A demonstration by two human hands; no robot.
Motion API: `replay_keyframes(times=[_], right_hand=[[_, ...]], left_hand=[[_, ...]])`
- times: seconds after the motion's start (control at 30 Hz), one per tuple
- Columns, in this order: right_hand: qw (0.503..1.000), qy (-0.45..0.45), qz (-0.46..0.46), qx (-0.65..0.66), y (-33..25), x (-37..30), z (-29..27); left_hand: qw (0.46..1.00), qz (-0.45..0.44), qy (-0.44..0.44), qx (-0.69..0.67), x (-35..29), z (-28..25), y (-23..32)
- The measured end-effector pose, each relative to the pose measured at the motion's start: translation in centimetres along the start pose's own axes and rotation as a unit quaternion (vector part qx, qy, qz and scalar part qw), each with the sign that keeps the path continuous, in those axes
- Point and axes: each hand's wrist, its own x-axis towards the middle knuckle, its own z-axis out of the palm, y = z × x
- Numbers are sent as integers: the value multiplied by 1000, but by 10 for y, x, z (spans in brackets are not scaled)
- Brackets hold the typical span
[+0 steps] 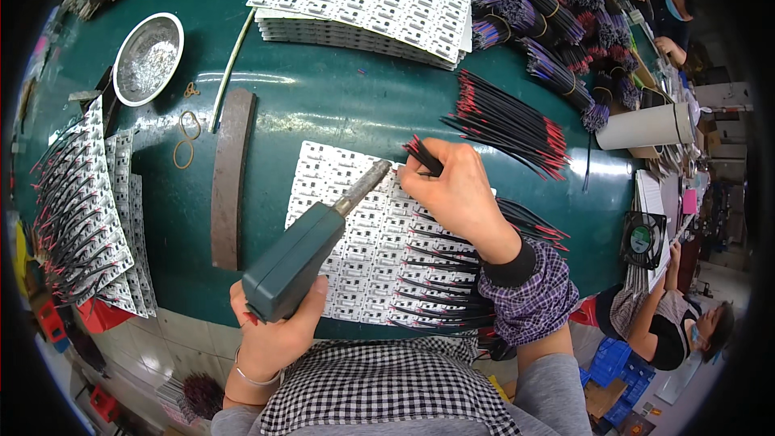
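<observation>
Across the glossy green surface (pixel 178 218): white rectangular sheet of small circuit boards (pixel 339 242), flat before the person, best kept square.
Dark green gun-shaped tool (pixel 295 254): slants over the sheet, grey metal tip (pixel 363 188) near the far edge; whether they touch, I cannot tell. A steady angle seems wise.
Right hand (pixel 456 190): fingers pinch a small bunch of black wires with red ends (pixel 421 155) just beside the tip; skin should keep clear, since that metal may be hot.
Left hand (pixel 282 323): fingers wrap the tool's rear; a firm, relaxed grip suits.
Thin black red-ended wires (pixel 440 274): along the sheet's right side; the purple checked sleeve (pixel 529 291) could snag them.
</observation>
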Motion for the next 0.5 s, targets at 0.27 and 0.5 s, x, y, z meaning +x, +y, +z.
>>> replay_keyframes(times=[0.27, 0.5], right_hand=[[1000, -14, -14, 6, 1, 4, -2], [998, -53, 2, 38, 9, 12, -7]], left_hand=[[994, -89, 29, -50, -6, -3, 0], [998, -5, 28, -64, 1, 3, 0]])
